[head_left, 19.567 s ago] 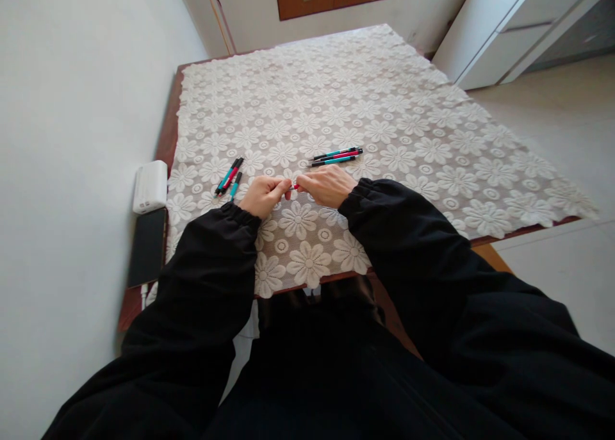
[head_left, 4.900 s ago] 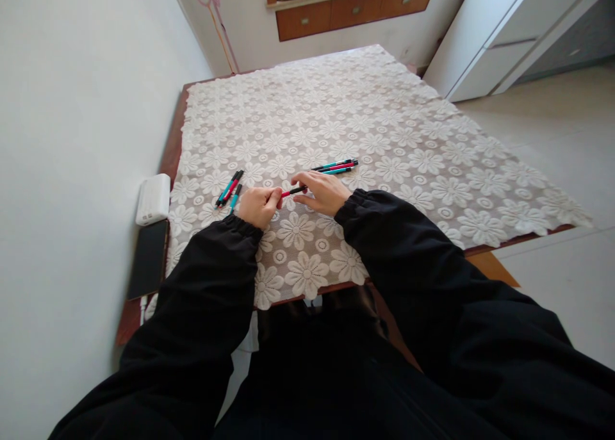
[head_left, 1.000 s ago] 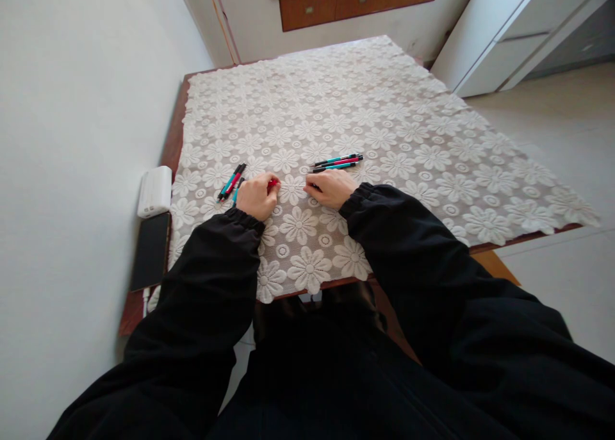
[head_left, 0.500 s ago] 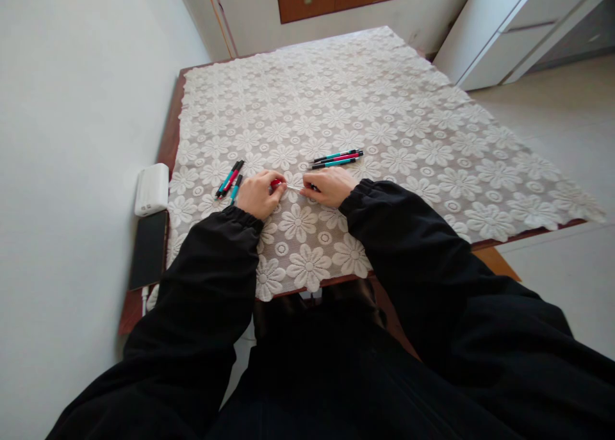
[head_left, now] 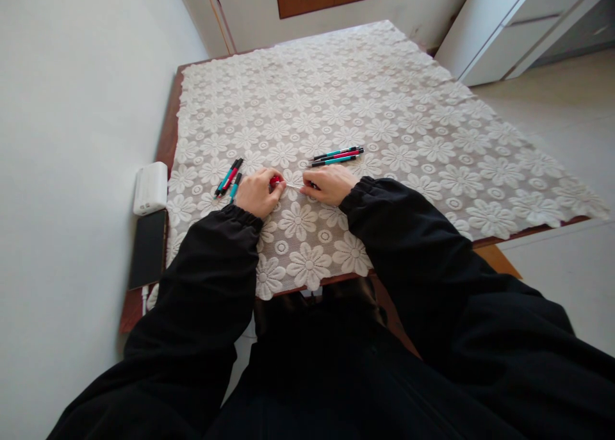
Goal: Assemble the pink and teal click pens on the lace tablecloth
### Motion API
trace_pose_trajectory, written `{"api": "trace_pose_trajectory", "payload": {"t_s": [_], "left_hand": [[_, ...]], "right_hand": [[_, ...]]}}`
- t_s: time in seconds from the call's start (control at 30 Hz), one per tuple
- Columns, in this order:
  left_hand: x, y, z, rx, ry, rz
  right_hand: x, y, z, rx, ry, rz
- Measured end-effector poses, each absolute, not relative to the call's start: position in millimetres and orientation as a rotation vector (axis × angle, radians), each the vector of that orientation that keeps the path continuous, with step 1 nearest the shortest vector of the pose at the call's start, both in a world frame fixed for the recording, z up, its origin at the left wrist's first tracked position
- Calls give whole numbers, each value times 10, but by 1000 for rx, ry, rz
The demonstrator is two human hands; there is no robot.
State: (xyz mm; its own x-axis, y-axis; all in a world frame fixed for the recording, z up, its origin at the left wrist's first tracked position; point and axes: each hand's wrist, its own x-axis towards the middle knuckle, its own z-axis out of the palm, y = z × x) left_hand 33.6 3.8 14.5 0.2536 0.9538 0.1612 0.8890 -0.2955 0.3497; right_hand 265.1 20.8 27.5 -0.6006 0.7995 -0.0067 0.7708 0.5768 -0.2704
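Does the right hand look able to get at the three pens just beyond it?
Probably yes: the three pens lie just beyond the right hand, nothing visible between, though it seems occupied pinching a thin pale rod.

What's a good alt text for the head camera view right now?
A person's left hand, with a red pen part, and right hand hold a thin pale rod over a white floral lace tablecloth. Teal, red and black pens lie in two groups.

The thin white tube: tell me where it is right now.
In the head view, slightly left of the middle, the thin white tube spans the gap between the left hand and the right hand, on the near side of three pens.
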Motion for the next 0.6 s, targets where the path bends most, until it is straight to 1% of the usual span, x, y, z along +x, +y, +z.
{"api": "trace_pose_trajectory", "payload": {"t_s": [0.6], "left_hand": [[354, 25, 181, 2311, 1800, 503]], "right_hand": [[2659, 223, 264, -1334, -2704, 366]]}}
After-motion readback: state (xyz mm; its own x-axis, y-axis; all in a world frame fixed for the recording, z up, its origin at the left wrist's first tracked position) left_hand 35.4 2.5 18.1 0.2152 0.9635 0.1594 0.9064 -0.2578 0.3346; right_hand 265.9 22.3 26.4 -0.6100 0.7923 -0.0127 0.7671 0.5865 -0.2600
